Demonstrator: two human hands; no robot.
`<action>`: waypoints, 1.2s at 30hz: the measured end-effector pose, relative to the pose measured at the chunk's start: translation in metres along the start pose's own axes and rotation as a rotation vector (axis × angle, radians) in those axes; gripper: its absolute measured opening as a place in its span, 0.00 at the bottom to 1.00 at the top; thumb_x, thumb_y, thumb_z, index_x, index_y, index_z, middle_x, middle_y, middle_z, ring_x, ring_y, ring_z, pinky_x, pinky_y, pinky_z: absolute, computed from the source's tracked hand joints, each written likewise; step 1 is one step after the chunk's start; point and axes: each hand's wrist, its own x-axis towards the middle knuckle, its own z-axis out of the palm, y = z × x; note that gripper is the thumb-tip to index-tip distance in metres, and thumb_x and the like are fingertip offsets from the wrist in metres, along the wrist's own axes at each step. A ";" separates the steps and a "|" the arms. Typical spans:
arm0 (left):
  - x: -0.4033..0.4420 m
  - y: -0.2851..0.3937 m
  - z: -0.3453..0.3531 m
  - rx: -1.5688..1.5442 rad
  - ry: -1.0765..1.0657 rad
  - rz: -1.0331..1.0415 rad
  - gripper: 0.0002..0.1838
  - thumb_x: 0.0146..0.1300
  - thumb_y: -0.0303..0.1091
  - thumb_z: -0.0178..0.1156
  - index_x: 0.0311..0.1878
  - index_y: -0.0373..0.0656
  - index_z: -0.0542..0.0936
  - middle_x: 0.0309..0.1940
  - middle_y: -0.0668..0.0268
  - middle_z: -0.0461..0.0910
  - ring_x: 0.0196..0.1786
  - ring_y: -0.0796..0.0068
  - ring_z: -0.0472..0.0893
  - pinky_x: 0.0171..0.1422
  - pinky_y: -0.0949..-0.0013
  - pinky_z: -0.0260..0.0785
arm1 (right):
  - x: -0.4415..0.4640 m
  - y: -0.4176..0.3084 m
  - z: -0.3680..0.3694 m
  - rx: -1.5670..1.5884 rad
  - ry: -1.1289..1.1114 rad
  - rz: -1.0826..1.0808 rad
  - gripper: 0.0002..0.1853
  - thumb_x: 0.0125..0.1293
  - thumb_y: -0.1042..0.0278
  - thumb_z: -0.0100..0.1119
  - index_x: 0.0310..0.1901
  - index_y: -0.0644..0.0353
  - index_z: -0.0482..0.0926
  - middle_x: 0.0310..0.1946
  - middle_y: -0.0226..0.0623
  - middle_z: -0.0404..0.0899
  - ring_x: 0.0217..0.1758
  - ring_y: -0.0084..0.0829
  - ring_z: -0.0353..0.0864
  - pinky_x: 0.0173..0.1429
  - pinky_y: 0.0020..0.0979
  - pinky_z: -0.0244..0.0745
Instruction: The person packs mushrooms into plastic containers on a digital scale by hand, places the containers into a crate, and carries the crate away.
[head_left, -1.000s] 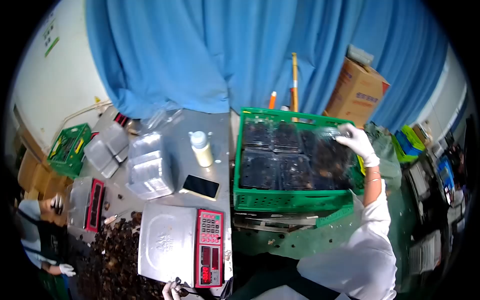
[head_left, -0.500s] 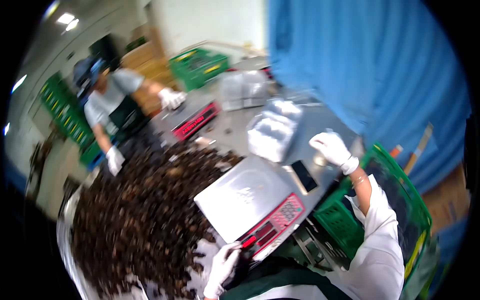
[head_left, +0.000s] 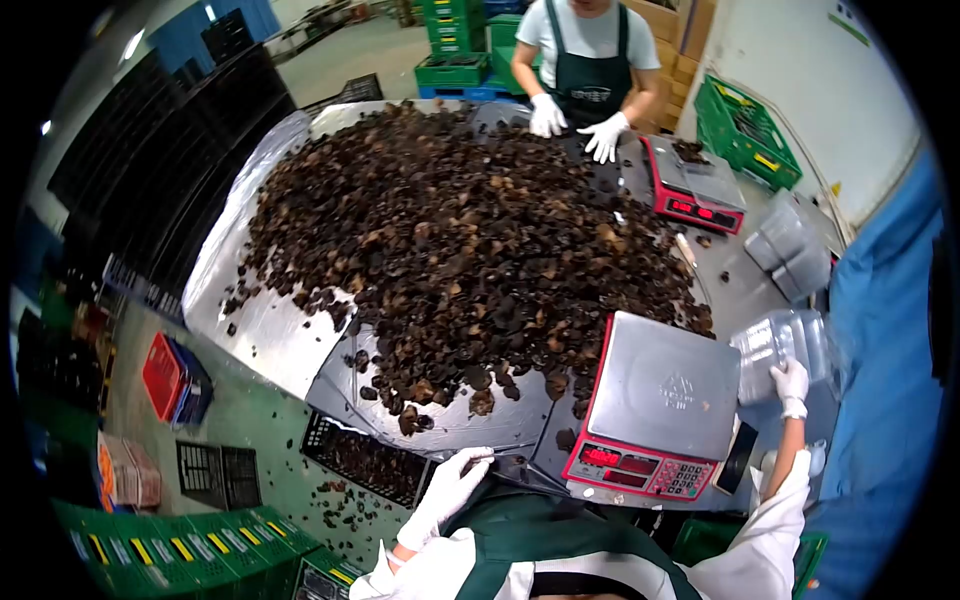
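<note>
My left hand [head_left: 455,488], in a white glove, is at the near table edge with its fingers stretched out and nothing in it. My right hand [head_left: 790,388], also gloved, is at the near end of a stack of clear plastic boxes [head_left: 765,345], its fingers bent onto the rim. Between my hands stands a red scale [head_left: 665,385] with a bare steel plate and lit red digits. A phone [head_left: 737,458] lies right of it. A large heap of dark brown, wood-ear-like mushroom pieces [head_left: 470,250] covers much of the metal table [head_left: 290,335].
Across the table, a co-worker in a dark apron [head_left: 590,85] holds both gloved hands over the heap's edge. A second scale [head_left: 700,185] bears a few pieces. More clear boxes [head_left: 790,245] stand behind mine. A black crate [head_left: 365,460] is below the near edge; green crates [head_left: 190,550] stand lower left.
My view has swung left over the heap. My right hand has moved from beside the phone to the clear boxes. My left hand has left the scale's corner. The co-worker's hand has left the second scale.
</note>
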 end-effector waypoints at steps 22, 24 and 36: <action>0.119 -0.064 -0.111 0.881 0.308 0.556 0.10 0.53 0.33 0.67 0.38 0.44 0.80 0.32 0.63 0.77 0.36 0.60 0.77 0.40 0.61 0.70 | -0.187 -0.259 -0.083 -0.006 -0.176 -0.577 0.16 0.53 0.58 0.68 0.39 0.60 0.80 0.31 0.38 0.78 0.37 0.43 0.77 0.43 0.39 0.72; 0.124 -0.069 -0.118 0.636 0.321 0.565 0.10 0.53 0.32 0.66 0.38 0.42 0.79 0.33 0.62 0.77 0.37 0.60 0.77 0.42 0.62 0.70 | -0.197 -0.291 -0.087 0.116 -0.108 -0.480 0.15 0.53 0.61 0.67 0.39 0.60 0.80 0.31 0.39 0.78 0.37 0.42 0.78 0.45 0.38 0.72; 0.076 -0.090 -0.223 -0.940 0.046 -0.016 0.09 0.67 0.36 0.59 0.46 0.46 0.73 0.49 0.58 0.80 0.46 0.67 0.81 0.49 0.67 0.74 | -0.244 -0.481 0.086 0.589 -0.303 -0.347 0.16 0.57 0.65 0.65 0.47 0.55 0.76 0.34 0.38 0.76 0.32 0.39 0.80 0.38 0.35 0.76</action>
